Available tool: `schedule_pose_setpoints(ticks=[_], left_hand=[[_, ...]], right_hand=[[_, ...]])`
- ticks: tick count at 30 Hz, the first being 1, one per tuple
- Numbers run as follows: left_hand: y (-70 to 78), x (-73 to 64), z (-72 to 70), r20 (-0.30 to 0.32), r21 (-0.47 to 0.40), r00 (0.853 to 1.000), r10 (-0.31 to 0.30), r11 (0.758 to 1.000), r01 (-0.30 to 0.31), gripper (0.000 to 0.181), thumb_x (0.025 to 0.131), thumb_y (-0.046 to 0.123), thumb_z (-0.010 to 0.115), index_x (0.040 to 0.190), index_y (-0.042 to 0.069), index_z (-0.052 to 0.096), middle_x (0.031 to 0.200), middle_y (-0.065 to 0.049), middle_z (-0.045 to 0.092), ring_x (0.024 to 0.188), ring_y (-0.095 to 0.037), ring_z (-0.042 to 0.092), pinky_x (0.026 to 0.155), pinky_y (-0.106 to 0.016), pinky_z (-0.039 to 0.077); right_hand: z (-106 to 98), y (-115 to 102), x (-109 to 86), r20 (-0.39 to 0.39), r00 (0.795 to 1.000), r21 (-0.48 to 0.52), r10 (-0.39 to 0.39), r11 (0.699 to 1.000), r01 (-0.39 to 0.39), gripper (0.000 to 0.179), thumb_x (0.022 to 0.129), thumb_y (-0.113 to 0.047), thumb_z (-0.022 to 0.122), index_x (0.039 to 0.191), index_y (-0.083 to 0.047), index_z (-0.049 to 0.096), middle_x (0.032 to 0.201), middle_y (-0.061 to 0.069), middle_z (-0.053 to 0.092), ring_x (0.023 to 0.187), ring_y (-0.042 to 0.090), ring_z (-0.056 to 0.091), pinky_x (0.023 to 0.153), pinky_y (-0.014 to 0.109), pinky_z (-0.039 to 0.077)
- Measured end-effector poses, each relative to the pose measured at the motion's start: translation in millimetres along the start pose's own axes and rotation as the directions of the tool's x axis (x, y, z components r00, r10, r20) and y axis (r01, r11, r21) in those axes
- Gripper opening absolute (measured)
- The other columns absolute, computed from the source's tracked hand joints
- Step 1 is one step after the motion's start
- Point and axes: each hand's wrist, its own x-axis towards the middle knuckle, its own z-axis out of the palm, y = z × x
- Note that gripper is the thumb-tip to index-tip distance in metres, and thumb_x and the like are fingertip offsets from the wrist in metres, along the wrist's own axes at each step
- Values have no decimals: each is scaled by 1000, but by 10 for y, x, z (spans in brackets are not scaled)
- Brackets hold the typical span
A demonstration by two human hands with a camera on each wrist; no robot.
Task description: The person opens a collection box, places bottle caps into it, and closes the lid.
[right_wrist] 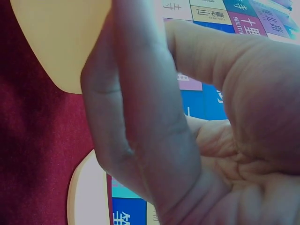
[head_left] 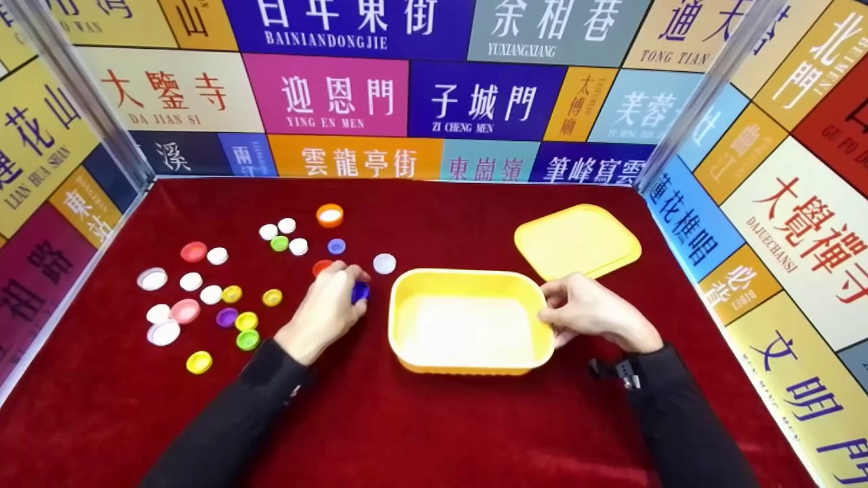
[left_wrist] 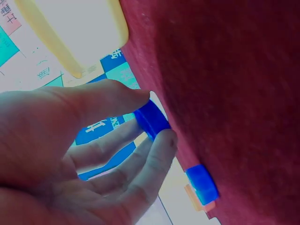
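Note:
My left hand [head_left: 327,308] pinches a dark blue bottle cap [head_left: 361,291] just left of a yellow plastic box [head_left: 468,364]. In the left wrist view, the blue cap stands on edge between thumb and a fingertip. A red cap [head_left: 321,267] lies partly hidden behind that hand. My right hand [head_left: 590,308] grips the box's right wall near the rim, thumb on the inner side. The right wrist view shows its bent fingers [right_wrist: 154,117] against the yellow wall [right_wrist: 65,37]. The box sits upright, its pale inside facing up.
A yellow lid [head_left: 576,238] lies behind the box, to the right. Several loose caps in white, pink, yellow, green and purple [head_left: 228,317] are spread over the red cloth [head_left: 434,434] at left. A pale cap [head_left: 384,263] lies near the box. Printed panels [head_left: 325,95] wall the table.

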Motion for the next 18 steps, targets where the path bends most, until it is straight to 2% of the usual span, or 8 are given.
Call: schedule_pose_setpoints(ticks=[6, 13, 18], left_hand=[[139, 3, -18, -64, -40, 998, 7, 999, -9, 33, 99, 4, 87, 130, -4, 78, 122, -25, 72, 108, -41, 77, 102, -54, 71], [282, -14, -45, -167, -59, 981, 100, 992, -111, 33, 100, 5, 88, 130, -3, 78, 124, -26, 74, 108, -39, 77, 106, -51, 70], [380, -45, -44, -197, -70, 967, 160, 982, -176, 35, 100, 6, 89, 131, -1, 77, 124, -24, 74, 108, -37, 76, 105, -49, 71]], right_hand=[[-7, -3, -3, -6, 1000, -37, 1, 999, -2, 36, 106, -7, 75, 140, 3, 77, 111, 21, 83, 78, 24, 86, 72, 35, 73], [-12, 9, -1, 2, 1000, -36, -2, 999, 2, 37, 106, -6, 75, 142, 5, 76, 111, 21, 83, 77, 23, 85, 72, 35, 73], [-4, 5, -11, -1, 1000, -29, 0, 1000, 0, 38, 106, -5, 75, 142, 5, 75, 112, 23, 83, 77, 23, 85, 72, 35, 73]])
